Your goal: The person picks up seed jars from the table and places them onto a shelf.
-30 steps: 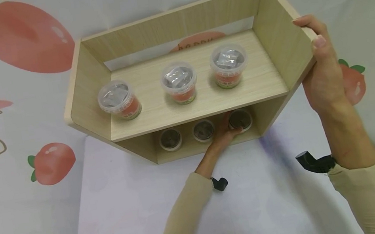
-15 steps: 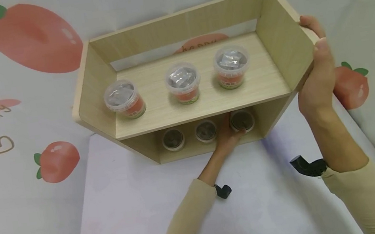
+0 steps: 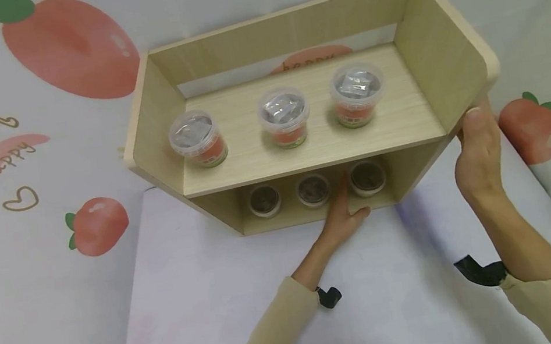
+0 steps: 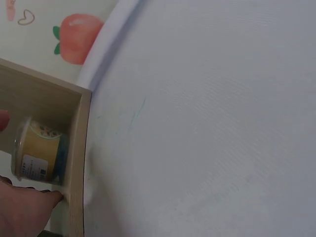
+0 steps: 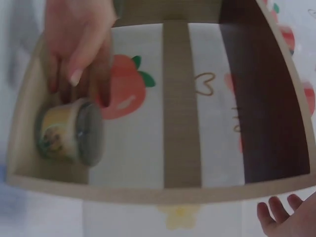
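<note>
A two-tier wooden shelf (image 3: 317, 165) leans at a slant in the head view. My left hand (image 3: 342, 218) reaches into its lower tier, fingers extended beside the rightmost lidded cup (image 3: 367, 176), thumb spread away from it. In the left wrist view that cup (image 4: 37, 153) has a yellow label and sits near the side panel, between parts of the hand. The right wrist view has the cup (image 5: 64, 132) just below my left fingers. My right hand (image 3: 480, 161) is by the right panel's lower edge; there its fingers (image 5: 279, 210) look loose outside the panel.
Three red lidded cups stand on the upper tier: left (image 3: 198, 138), middle (image 3: 285, 118) and right (image 3: 358, 95). Two more cups, one left (image 3: 265, 201) and one centre (image 3: 313, 190), share the lower tier. A white tabletop (image 3: 209, 299) extends in front; patterned cloth hangs behind.
My right hand has let go of the right panel's front edge and moved down. My left thumb has come off the rightmost lower cup and drawn back. The cups keep their places.
</note>
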`<state>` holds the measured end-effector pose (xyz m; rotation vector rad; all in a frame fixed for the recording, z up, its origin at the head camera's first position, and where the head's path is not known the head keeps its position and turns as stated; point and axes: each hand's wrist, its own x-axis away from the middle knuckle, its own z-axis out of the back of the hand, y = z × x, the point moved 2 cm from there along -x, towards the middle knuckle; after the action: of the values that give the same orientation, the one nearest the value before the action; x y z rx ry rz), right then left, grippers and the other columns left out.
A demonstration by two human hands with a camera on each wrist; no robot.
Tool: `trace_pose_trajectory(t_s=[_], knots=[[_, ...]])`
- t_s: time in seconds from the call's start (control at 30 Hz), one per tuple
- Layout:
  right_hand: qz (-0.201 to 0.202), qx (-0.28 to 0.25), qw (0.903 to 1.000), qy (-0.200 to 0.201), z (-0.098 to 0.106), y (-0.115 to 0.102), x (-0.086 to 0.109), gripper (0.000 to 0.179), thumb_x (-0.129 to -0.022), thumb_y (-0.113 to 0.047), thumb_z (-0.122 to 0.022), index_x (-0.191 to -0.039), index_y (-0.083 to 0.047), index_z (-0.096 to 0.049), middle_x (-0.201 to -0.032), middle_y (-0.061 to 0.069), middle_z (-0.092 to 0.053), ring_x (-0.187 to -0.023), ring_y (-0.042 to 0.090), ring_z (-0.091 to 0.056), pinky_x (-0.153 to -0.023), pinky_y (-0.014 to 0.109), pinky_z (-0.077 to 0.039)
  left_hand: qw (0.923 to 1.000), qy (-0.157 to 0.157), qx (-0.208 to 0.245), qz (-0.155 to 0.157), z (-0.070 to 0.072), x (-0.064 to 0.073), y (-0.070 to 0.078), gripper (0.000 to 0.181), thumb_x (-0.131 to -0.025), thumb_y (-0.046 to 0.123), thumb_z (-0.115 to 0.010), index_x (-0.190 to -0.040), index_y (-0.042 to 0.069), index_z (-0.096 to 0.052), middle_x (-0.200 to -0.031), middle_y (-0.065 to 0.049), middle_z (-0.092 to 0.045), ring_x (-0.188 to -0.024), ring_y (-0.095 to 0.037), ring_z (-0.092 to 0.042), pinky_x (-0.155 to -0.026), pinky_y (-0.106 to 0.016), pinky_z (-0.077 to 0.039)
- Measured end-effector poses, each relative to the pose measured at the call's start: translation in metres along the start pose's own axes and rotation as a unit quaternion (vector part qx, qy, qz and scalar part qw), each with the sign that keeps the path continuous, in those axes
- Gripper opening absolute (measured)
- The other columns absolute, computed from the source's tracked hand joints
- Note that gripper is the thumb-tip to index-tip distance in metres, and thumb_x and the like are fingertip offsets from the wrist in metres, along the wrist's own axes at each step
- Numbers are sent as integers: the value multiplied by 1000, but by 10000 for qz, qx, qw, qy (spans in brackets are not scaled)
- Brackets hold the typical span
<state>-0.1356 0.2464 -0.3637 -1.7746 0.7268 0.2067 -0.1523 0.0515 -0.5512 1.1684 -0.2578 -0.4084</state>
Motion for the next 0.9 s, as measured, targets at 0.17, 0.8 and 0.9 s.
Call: trace_pose_trajectory(t_s=[0.17, 0.8, 0.9], knots=[[-76, 1602, 9858, -496, 15, 1, 10, 35, -102, -16, -42, -131, -5, -59, -118, 5, -61, -110, 20, -55, -95, 26, -40, 9995, 2, -79, -313, 3, 9, 1, 96, -89, 5, -67, -160, 15, -5, -166, -4, -11, -151, -18, -13, -120, -38, -16], [208, 3695, 9103, -1856, 59, 14, 49, 63, -92, -11, -64, -151, -11, -42, -150, 6, -46, -138, 10, -40, -106, 17, -31, 9450, -1284, -2631, -1456, 32, 66, 42, 82, -102, 37, -53, -159, 8, -1, -165, -14, -7, -152, -22, -5, -121, -35, -12], [155, 4084, 8880, -2108, 65, 17, 56, 71, -89, -10, -67, -154, -15, -37, -155, 6, -40, -143, 10, -33, -110, 18, -24, 9235, -1079, -3254, -1719, 40, 73, 45, 85, -98, 39, -58, -159, 7, -8, -164, -14, -12, -152, -26, -11, -120, -38, -14]])
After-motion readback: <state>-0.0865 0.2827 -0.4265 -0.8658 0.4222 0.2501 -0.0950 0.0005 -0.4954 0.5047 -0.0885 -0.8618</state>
